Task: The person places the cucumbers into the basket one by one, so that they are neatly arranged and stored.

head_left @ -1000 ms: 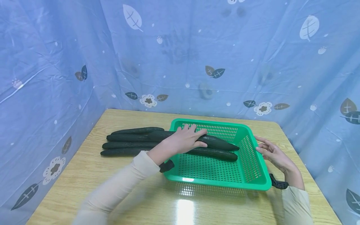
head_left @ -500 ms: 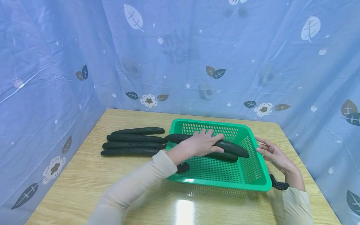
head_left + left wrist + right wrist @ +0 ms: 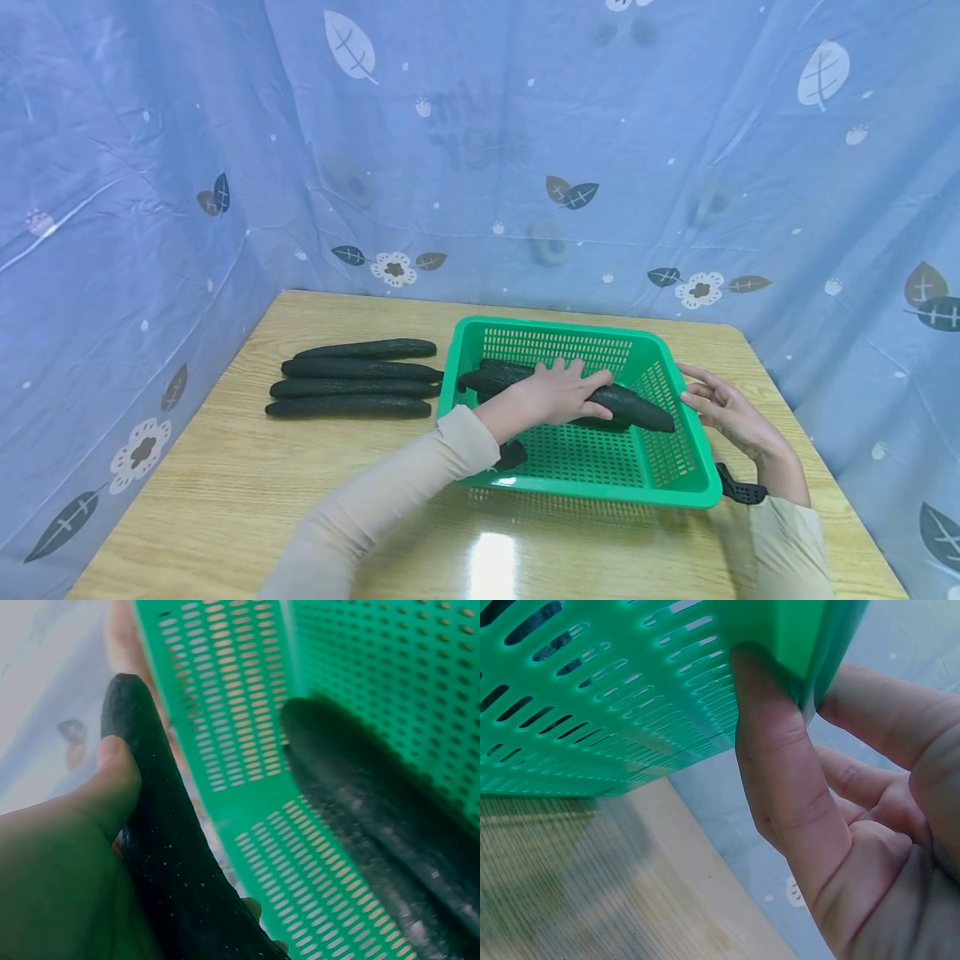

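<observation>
My left hand [image 3: 558, 396] grips a dark green cucumber [image 3: 637, 410] over the inside of the green basket [image 3: 585, 495]. In the left wrist view the thumb lies along this cucumber [image 3: 169, 817], and most of the fingers are hidden behind it. Two other cucumbers [image 3: 367, 787] lie side by side in the basket, below the held one. On the basket's right side my right hand [image 3: 731, 414] pinches the rim, thumb on one face and fingers against the slotted outer wall, as the right wrist view shows.
Several more cucumbers [image 3: 352, 387] lie in a row on the wooden table [image 3: 225, 475], left of the basket. A blue patterned curtain [image 3: 465, 150] hangs behind the table and along its sides.
My left hand has moved right and slightly nearer with the cucumber, carrying it from over the left rim to fully inside the basket's outline. The right hand stays at the rim.
</observation>
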`<action>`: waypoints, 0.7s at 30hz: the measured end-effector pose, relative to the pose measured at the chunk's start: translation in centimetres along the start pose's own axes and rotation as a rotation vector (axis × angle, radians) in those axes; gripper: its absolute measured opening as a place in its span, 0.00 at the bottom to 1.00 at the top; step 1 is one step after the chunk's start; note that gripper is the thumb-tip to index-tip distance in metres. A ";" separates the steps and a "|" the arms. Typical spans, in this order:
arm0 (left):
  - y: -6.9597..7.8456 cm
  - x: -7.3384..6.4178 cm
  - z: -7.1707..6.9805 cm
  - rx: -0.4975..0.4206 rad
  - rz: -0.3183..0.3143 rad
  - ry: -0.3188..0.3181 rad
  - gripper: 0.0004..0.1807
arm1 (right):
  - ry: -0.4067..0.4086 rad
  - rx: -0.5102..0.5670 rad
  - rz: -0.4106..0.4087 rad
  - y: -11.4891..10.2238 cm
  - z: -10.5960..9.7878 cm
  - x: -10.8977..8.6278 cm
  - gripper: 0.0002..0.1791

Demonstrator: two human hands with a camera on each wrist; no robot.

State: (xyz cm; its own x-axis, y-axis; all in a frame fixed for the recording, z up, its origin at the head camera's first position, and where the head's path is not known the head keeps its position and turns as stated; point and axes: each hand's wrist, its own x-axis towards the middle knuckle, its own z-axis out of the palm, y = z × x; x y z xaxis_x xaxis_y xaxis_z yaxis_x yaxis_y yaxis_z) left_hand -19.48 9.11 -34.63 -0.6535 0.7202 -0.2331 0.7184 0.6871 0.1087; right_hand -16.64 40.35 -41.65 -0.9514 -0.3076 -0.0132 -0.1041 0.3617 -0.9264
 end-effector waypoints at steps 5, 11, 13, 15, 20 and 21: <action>-0.1 1.1 1.2 0.030 -0.034 -0.048 0.30 | -0.001 -0.007 0.007 0.0 0.0 0.1 0.31; -0.1 2.0 2.3 0.014 -0.065 -0.086 0.28 | -0.008 -0.030 0.034 -0.1 0.0 0.2 0.31; -0.1 2.1 2.7 0.029 -0.077 -0.096 0.27 | -0.009 -0.042 0.044 -0.1 0.1 0.2 0.31; 0.0 2.3 3.1 0.059 -0.086 -0.103 0.26 | -0.008 -0.050 0.050 -0.1 0.1 0.2 0.32; 0.2 3.0 4.1 0.106 -0.102 -0.120 0.26 | -0.003 -0.056 0.056 0.0 0.1 0.0 0.32; 0.2 3.1 4.3 0.113 -0.106 -0.124 0.27 | 0.001 -0.050 0.054 0.0 0.1 0.0 0.31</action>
State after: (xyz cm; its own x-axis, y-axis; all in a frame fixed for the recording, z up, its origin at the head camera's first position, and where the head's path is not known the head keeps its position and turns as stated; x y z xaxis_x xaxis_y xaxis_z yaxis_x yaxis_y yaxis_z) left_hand -20.33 11.08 -39.53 -0.6974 0.6221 -0.3559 0.6740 0.7381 -0.0308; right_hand -16.58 40.28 -41.66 -0.9562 -0.2859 -0.0622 -0.0671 0.4213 -0.9044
